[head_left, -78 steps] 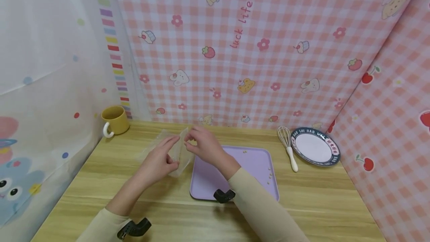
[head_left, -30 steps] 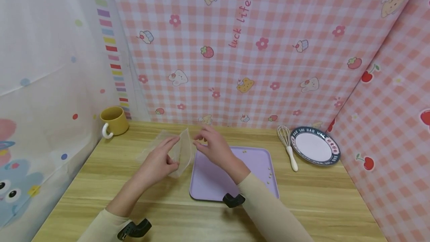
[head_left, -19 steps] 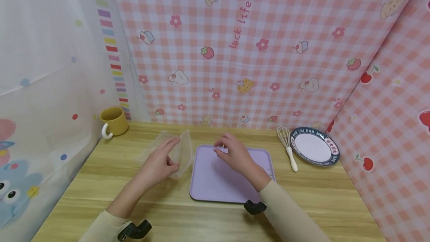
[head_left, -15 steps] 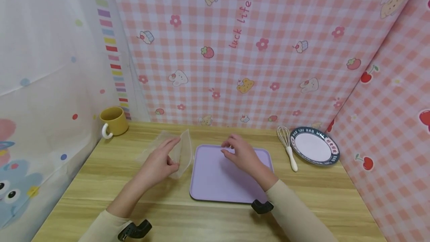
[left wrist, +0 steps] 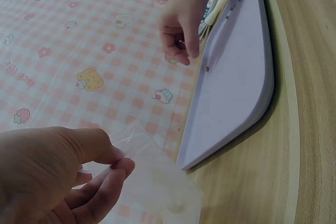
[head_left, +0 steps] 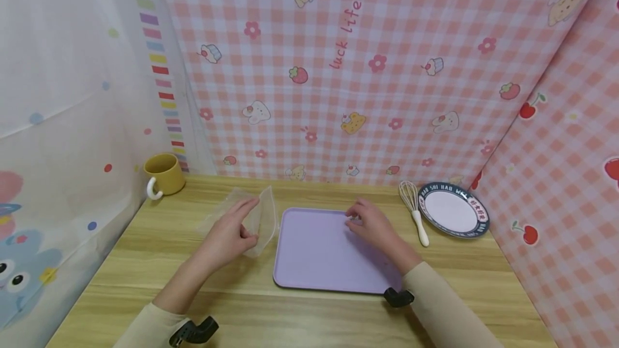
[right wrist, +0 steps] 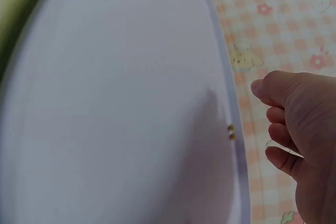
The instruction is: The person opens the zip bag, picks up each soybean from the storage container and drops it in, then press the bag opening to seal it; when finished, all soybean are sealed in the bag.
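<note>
Lettering on the pink cloth [head_left: 314,98] reads "luck life", and the plate [head_left: 452,211] at the right carries "HAO SHI HAO" on its dark rim, with Chinese characters farther round. The clear bag [head_left: 267,224] stretches left to right on the table [head_left: 271,316], its flared end facing the tray [head_left: 324,256]; the left hand [head_left: 231,234] pinches it between thumb and fingers. The tray lies just right of the bag, long sides running left to right. Compared with a second ago, the right hand [head_left: 374,227] has gone from beside the bag to the tray's far edge, while the left hand and bag stay put. The right hand's fingers curl loosely, apart from two beans [right wrist: 232,132], with nothing visible in them.
</note>
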`<move>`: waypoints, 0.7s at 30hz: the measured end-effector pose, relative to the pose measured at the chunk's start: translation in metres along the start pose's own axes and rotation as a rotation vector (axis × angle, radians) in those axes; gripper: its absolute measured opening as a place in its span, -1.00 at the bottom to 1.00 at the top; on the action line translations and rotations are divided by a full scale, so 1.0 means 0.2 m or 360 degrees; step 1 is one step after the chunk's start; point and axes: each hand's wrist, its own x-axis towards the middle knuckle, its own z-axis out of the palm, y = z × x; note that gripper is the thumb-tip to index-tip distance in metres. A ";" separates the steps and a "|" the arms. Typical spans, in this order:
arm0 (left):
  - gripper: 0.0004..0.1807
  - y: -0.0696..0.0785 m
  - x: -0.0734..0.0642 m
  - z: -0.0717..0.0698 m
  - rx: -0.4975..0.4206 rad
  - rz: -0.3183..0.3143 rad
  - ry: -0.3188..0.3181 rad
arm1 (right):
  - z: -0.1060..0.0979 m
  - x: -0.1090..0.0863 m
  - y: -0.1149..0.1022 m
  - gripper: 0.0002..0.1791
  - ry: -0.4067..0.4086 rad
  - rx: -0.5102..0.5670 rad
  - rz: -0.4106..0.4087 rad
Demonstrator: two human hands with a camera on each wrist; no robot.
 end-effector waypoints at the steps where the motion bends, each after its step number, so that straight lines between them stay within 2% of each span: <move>1: -0.05 0.00 0.00 0.00 -0.0001 0.0001 -0.0001 | 0.00 -0.01 0.01 -0.82 -0.0004 -0.0011 0.0000; 8: -0.05 0.00 0.00 0.00 -0.0007 -0.0002 0.0000 | 0.00 -0.02 0.09 -0.82 -0.0050 -0.0079 0.0040; 21: -0.05 0.00 0.00 -0.01 -0.0005 -0.0019 0.0002 | -0.01 0.03 0.15 -0.84 -0.0188 -0.0159 0.0128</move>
